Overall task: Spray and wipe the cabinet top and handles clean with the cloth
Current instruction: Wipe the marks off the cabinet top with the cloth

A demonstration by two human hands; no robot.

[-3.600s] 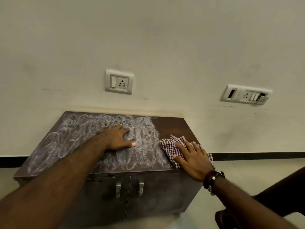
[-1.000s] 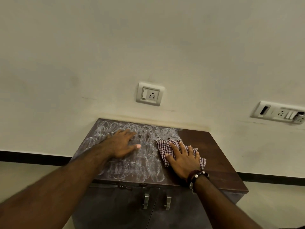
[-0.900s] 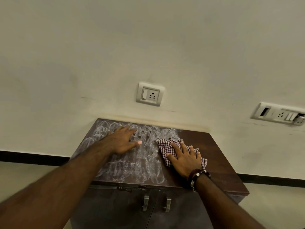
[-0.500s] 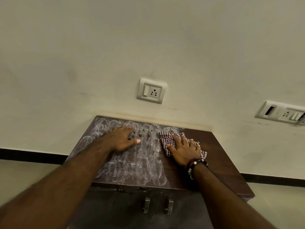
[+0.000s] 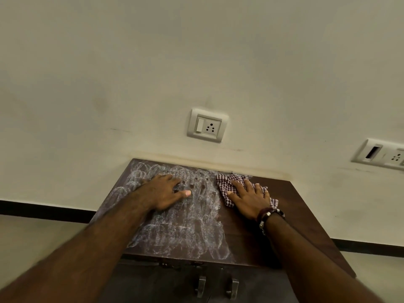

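Note:
A dark brown cabinet top (image 5: 306,215) stands against the wall. Its left and middle part is covered with whitish swirl marks (image 5: 185,232), while the right part is plain brown. My right hand (image 5: 249,199) presses flat on a red-and-white checked cloth (image 5: 227,182) near the back edge, at the border of the swirls. My left hand (image 5: 166,192) rests flat on the smeared area, fingers spread. Two metal door handles (image 5: 216,285) show below the front edge. No spray bottle is in view.
A white switch-and-socket plate (image 5: 207,125) is on the wall above the cabinet. A second socket panel (image 5: 382,155) sits at the right edge of the wall. A black skirting strip (image 5: 43,209) runs along the floor line.
My right hand has slid the cloth away from me toward the back edge of the top. My left hand has stayed in place. The camera has come closer.

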